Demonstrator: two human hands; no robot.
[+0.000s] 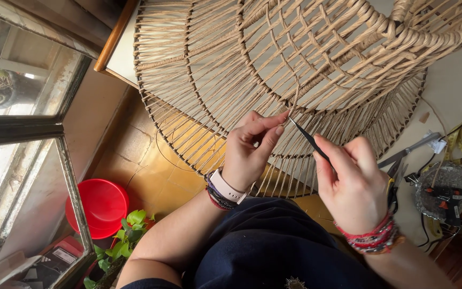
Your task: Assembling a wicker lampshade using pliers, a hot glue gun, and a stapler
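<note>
A large woven frame [274, 59] of tan cord on dark wire rings fills the upper middle of the head view. My left hand [249, 150] pinches a loose tan cord end [294, 101] between thumb and forefinger, close against the frame. My right hand [351, 184] grips a thin black pointed tool [308, 138], whose tip meets the cord at my left fingertips. Both wrists wear bead bracelets; the left also has a pale watch band. My dark clothing lies below the hands.
A red bucket [100, 206] stands on the floor at lower left beside a green plant [124, 241] and a glass window frame [70, 176]. At right, a surface [445, 91] holds scissors [394, 179], a glue gun [445, 195] on a glass dish, and cables.
</note>
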